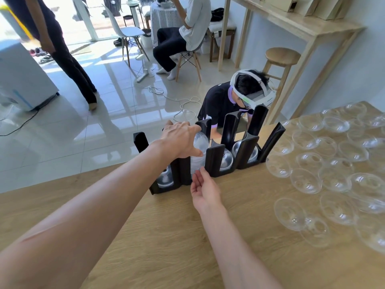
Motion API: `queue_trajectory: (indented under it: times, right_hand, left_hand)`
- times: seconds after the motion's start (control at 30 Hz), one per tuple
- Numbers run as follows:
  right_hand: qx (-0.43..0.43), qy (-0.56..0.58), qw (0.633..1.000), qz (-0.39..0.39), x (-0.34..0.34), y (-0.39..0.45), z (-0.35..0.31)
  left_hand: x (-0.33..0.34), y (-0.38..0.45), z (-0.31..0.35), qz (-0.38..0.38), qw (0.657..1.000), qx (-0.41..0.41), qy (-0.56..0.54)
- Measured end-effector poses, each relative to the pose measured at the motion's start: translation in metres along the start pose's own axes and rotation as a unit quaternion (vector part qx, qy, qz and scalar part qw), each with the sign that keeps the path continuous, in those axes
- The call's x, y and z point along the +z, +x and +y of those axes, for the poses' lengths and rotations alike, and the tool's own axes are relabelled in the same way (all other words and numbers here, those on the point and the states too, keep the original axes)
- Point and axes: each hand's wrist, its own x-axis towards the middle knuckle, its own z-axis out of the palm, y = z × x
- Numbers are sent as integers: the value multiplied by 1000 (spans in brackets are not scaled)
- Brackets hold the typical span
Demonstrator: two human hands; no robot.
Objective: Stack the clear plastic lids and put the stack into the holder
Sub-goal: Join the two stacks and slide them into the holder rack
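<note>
Head cam: my left hand point(181, 140) is clamped over the top of the stack of clear dome lids point(199, 155), sitting in the black holder point(214, 161) slot. Right hand point(205, 189) is relaxed, fingertips at the stack's base. Push crooked and it'll jam or tip the holder off the table point(166, 236) edge.

The holder point(214, 161) is black. The lids point(306, 180) are clear like glass, with little white shiny spots, and the stack point(199, 151) in the holder looks a bit milky. The table point(166, 236) is light brown wood with thin lines. The floor point(83, 126) is shiny white tiles. The stool point(282, 56) is light brown.
</note>
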Motion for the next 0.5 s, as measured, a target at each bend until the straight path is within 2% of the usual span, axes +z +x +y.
queue_trajectory:
  times: [0.27,0.5]
  right_hand:
    - [9,36,999,7,22,0,-1]
    - [-90,-29,994,52,32,4,14]
  left_hand:
    - [-4,3,0,-5,1000,1,11]
    - [-7,3,-1,-12,1000,3,20]
